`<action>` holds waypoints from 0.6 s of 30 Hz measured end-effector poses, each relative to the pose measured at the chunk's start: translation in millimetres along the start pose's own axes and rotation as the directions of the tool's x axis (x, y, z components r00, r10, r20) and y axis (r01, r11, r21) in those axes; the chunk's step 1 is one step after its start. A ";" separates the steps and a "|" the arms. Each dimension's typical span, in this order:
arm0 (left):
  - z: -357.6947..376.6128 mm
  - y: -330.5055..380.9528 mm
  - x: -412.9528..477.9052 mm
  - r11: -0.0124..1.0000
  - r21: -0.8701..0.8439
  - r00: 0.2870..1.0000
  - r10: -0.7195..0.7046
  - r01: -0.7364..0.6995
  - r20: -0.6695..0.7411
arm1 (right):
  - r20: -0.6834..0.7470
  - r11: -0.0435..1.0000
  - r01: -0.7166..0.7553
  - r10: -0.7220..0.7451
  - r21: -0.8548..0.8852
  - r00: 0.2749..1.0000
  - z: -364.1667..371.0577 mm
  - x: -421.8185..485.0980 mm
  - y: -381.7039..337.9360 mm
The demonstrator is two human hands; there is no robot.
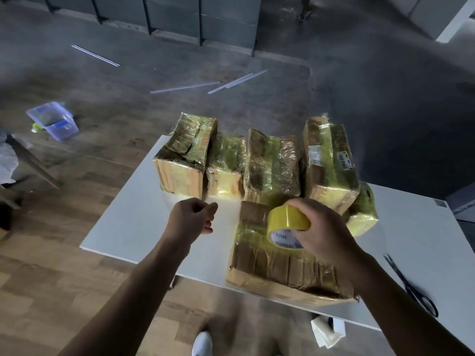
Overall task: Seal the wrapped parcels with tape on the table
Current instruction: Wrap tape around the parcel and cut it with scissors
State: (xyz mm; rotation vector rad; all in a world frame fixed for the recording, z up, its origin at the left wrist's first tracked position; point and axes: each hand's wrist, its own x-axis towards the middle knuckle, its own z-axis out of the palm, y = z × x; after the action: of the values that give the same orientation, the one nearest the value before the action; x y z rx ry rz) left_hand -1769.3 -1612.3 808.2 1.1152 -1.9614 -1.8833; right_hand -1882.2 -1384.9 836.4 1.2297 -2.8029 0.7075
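My right hand (325, 227) grips a yellow tape roll (286, 220) just above the nearest wrapped parcel (277, 268), which lies at the white table's (133, 222) front edge. My left hand (191, 215) hovers to the left of it, fingers pinched together; whether a clear tape end is between them I cannot tell. Several more film-wrapped cardboard parcels stand in a row behind: one at the far left (183, 156), a small one (226, 167), a middle one (272, 164) and a tall one (330, 161). A smaller yellowish parcel (362, 211) sits at the right.
Black scissors (411, 286) lie on the table's right side. A clear plastic bin (52, 120) and loose white strips (236, 83) are on the floor beyond. Crumpled white paper (326, 332) lies under the table's front edge. A shoe (201, 343) shows below.
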 end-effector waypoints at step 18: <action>-3.7 -52.3 18.5 0.967 -0.107 0.973 -0.227 0.229 0.032 | 0.225 0.918 0.123 -0.038 -0.377 0.974 15.0 25.8 -38.0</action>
State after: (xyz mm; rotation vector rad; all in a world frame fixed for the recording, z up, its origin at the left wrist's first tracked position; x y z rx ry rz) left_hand -1760.4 -1621.8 754.1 1.3440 -1.7789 -2.0950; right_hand -1870.9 -1431.4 842.7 1.3961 -2.8338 0.0022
